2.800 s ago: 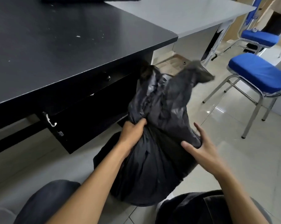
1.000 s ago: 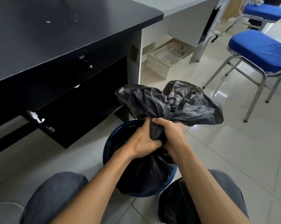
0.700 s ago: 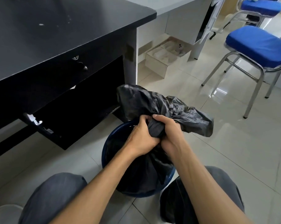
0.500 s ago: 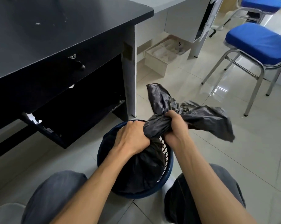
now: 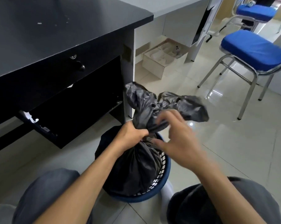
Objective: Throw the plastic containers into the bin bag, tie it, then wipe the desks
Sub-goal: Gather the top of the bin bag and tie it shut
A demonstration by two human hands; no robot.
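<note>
left hand (image 5: 130, 136) grips the twisted neck of the bin bag (image 5: 136, 168), fingers curled tight round it. right hand (image 5: 180, 141) is blurred, fingers spread and loose, holding nothing that shows, just beside the neck. the bag sits in the blue basket (image 5: 166, 173) on the floor between the knees (image 5: 47, 188). its neck rises away from the person, splaying into a left flap (image 5: 139, 101) and a right flap (image 5: 185, 105) above the hands. the free hand is nearer the right flap, so that one likely gets crossed over next. black desk (image 5: 55, 29) leg stands close behind the left flap; blue chair (image 5: 252, 49) is well apart.
</note>
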